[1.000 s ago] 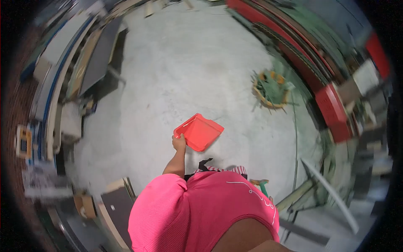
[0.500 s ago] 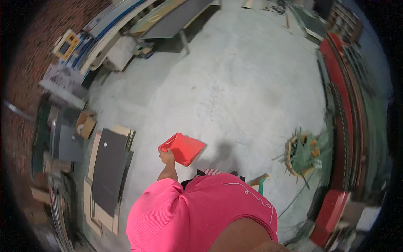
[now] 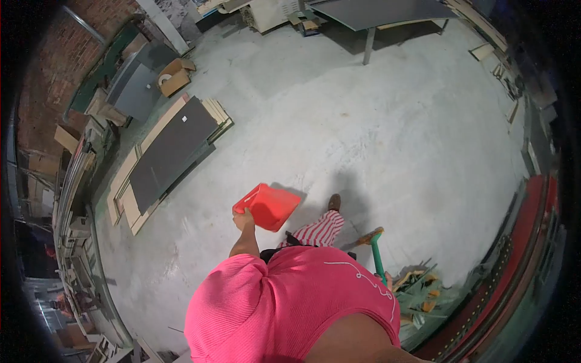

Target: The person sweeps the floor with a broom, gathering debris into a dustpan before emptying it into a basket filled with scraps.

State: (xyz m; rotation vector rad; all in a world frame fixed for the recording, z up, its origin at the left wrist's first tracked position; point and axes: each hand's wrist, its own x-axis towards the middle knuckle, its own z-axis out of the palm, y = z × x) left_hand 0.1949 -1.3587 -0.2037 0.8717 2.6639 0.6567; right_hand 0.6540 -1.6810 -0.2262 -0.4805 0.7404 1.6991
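My left hand [image 3: 242,219] grips the near left edge of a red dustpan [image 3: 274,207], held out in front of me with its open side to the right. Low at the right, my right hand [image 3: 388,281] is closed round the green handle of a brush [image 3: 377,253]. The brush's yellowish-brown head [image 3: 370,236] points forward and left. Most of the right hand is hidden behind my pink top.
Stacked boards [image 3: 175,151] lie on the floor at left, near a cardboard box [image 3: 175,77]. A dark-topped table [image 3: 375,13] stands ahead. A scrap-filled container [image 3: 419,290] and a long red beam [image 3: 514,266] are at right.
The view has turned left, so the boards, table and scrap container sit elsewhere in it. My right foot has come into view. More of the green brush shows, and the dustpan stays in my left hand.
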